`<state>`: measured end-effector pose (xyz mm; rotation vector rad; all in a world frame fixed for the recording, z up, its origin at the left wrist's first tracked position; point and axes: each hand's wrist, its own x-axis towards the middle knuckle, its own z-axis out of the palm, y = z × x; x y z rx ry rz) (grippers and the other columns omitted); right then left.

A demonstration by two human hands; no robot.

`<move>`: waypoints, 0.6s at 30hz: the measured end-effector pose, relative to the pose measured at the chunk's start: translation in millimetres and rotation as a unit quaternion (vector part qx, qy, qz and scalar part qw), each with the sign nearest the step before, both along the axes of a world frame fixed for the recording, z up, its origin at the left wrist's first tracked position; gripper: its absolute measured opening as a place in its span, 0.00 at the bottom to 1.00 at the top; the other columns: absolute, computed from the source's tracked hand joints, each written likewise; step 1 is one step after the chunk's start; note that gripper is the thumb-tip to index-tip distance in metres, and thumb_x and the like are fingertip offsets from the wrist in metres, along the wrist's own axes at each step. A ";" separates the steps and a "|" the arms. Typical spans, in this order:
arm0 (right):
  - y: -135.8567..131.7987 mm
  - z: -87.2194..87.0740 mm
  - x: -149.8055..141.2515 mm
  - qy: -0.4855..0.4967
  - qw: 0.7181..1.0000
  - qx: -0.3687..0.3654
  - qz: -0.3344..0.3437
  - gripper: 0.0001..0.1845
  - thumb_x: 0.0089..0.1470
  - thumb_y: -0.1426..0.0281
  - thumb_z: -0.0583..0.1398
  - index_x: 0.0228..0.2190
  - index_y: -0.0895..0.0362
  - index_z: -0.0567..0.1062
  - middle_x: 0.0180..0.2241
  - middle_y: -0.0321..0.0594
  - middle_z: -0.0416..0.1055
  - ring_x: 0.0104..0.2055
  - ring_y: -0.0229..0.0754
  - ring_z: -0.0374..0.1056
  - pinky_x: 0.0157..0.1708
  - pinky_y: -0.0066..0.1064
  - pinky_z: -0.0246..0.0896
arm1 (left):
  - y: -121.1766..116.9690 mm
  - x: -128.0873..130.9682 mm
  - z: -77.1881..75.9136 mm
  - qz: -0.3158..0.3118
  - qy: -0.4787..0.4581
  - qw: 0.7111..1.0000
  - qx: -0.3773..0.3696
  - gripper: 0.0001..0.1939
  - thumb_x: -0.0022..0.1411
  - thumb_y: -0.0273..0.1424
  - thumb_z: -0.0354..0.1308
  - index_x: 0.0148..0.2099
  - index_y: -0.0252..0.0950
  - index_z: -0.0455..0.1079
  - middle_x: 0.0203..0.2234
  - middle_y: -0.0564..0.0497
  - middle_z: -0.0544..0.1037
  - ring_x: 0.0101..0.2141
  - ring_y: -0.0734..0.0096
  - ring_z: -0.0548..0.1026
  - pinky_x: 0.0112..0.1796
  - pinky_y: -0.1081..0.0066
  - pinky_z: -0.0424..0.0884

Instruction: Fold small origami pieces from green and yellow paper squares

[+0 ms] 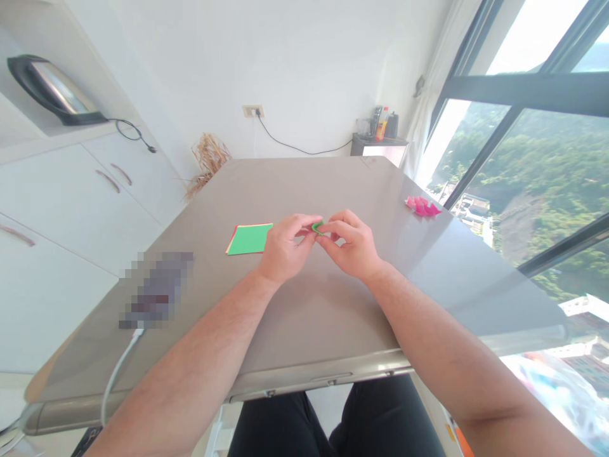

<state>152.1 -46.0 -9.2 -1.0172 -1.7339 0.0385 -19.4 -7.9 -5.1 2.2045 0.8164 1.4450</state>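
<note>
Between my two hands, above the middle of the table (304,184), is a small piece of green paper (316,227), bent into a curve. The fingertips of my left hand (288,244) pinch it from the left. From the right, the thumb and fingers of my right hand (349,241) are closed on it too. Much of the paper is hidden by the fingers. Just left of my left hand lies a stack of coloured paper sheets (250,240), green on top with red and yellowish edges showing. Its right end is partly covered by that hand.
Pink folded paper pieces (423,207) lie near the table's right edge, by the window. At the left, a blurred-out dark object (159,289) has a white cable (117,368) running over the front edge. Beyond the table's far end stands a small cabinet (379,147) with bottles.
</note>
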 end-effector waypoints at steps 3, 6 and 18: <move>-0.1 0.4 -1.0 0.006 1.000 0.001 0.002 0.05 0.57 0.67 0.62 0.34 0.52 0.79 0.36 0.40 0.72 0.29 0.36 0.67 0.32 0.33 0.67 | 1.5 0.2 -2.1 -0.012 -0.009 1.000 -0.019 0.14 0.63 0.32 0.61 0.50 0.41 0.77 0.43 0.48 0.82 0.40 0.67 0.81 0.42 0.67 0.80; -0.7 1.5 -1.6 0.005 1.000 -0.004 0.000 0.04 0.57 0.67 0.62 0.34 0.52 0.78 0.34 0.39 0.71 0.28 0.36 0.66 0.32 0.32 0.67 | 2.3 0.4 -3.4 -0.015 -0.014 1.000 -0.021 0.14 0.62 0.32 0.62 0.51 0.41 0.77 0.42 0.48 0.82 0.39 0.67 0.81 0.42 0.67 0.80; -2.8 6.2 -4.5 0.037 0.998 -0.039 0.036 0.05 0.56 0.69 0.60 0.31 0.54 0.77 0.29 0.38 0.69 0.28 0.37 0.64 0.31 0.33 0.65 | 0.4 3.2 -3.8 0.003 -0.008 1.000 -0.004 0.12 0.63 0.31 0.62 0.49 0.40 0.78 0.42 0.49 0.83 0.38 0.69 0.81 0.42 0.69 0.79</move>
